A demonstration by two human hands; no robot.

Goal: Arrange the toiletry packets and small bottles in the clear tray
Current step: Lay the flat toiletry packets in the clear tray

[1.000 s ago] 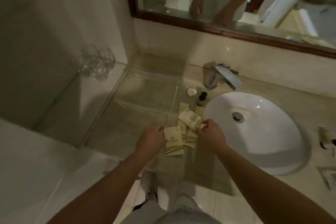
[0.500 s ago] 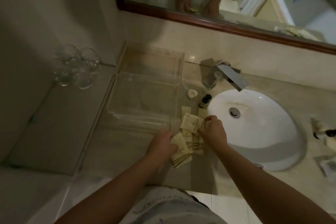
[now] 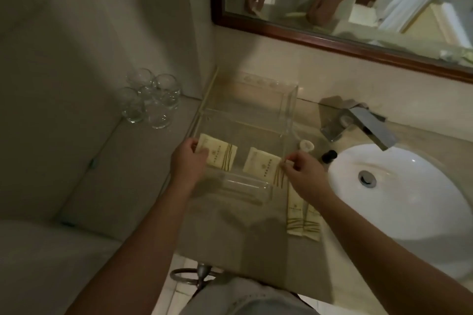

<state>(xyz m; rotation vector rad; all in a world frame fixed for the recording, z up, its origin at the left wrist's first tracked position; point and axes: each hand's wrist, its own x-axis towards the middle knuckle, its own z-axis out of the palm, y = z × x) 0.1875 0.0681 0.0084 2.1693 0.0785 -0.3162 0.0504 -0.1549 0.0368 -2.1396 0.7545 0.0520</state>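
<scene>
The left hand (image 3: 188, 161) pinched one packet (image 3: 217, 152) at the clear tray's (image 3: 289, 110) left wall, while the right hand (image 3: 303, 174) pinched a second packet (image 3: 263, 165) at its right wall. Two more packets (image 3: 303, 215) lay lengthwise on the surface (image 3: 230, 238) just under the right wrist, nearest that hand, with a dark small bottle (image 3: 329, 156) beside the sink (image 3: 399, 186) in a dim bathroom.

Inside the tray (image 3: 289, 110), the left hand (image 3: 189, 161) pinched one packet (image 3: 220, 152) while the right hand (image 3: 304, 174) gripped another (image 3: 261, 163). Two more packets (image 3: 303, 215) lay beside the sink (image 3: 399, 194).
</scene>
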